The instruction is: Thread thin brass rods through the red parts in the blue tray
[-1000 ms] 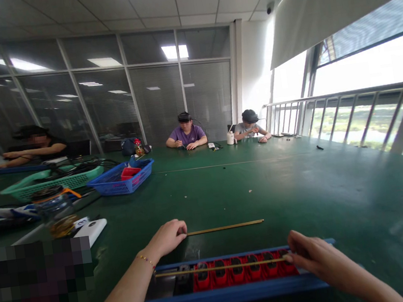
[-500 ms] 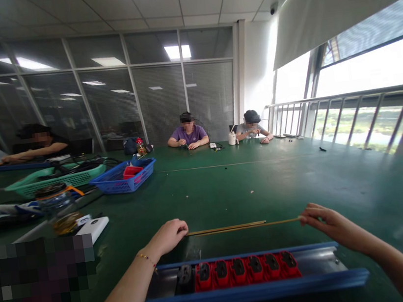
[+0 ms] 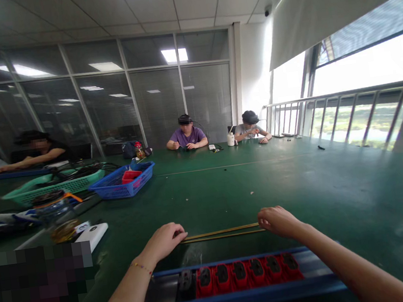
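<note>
Two thin tan sticks (image 3: 222, 233) lie roughly parallel between my hands, above the green table. My left hand (image 3: 170, 238) is closed on their left ends, fingers pinched together. At the right ends is my right hand (image 3: 275, 219), its fingers curled and closed round them; the tips are partly hidden. Nearer to me sits a blue metal channel (image 3: 243, 298) holding a row of several red sockets (image 3: 240, 277) and one black socket (image 3: 185, 284) at the left. My right forearm passes over the channel's right end.
On the left are a blue basket (image 3: 121, 189) with a red piece in it, a green basket (image 3: 25, 196) of black cables, a jar (image 3: 57, 217) and a white power bank (image 3: 96, 236). People sit across the table (image 3: 222, 193) and at the far left.
My right hand has moved left along the sticks, from the longer stick's far end to nearer my left hand. My left hand stays almost in place. The view has shifted slightly.
</note>
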A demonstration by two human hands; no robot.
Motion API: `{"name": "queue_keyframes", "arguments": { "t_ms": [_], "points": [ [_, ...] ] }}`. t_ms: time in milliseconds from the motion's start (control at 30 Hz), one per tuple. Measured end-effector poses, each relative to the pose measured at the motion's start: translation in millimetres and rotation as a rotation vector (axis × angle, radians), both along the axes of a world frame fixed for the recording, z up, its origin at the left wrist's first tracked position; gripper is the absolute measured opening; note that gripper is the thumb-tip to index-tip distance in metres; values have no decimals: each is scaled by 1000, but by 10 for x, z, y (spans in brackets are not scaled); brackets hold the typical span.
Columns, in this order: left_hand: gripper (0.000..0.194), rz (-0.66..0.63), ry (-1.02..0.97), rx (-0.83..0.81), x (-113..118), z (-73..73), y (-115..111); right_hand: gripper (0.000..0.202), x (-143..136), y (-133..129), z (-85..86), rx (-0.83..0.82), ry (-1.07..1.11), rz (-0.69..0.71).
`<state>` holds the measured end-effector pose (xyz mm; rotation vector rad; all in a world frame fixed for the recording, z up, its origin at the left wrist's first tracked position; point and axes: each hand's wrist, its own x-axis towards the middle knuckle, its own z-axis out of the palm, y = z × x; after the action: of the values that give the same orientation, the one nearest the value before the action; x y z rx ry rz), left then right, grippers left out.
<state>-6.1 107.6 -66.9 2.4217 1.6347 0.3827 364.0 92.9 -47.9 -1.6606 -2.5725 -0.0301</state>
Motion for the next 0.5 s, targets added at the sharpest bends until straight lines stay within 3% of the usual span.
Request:
{"name": "queue_keyframes", "arguments": {
  "t_ms": [100, 233, 500],
  "points": [
    [34, -2, 11, 19, -8, 5, 5, 19, -100, 27, -17, 0, 24, 47],
    [29, -34, 32, 12, 25, 7, -8, 40, -98, 69, -114, -34, 53, 130],
    [16, -82, 111, 41, 146, 11, -40, 24, -112, 119, -155, 11, -103, 136]
  ]
}}
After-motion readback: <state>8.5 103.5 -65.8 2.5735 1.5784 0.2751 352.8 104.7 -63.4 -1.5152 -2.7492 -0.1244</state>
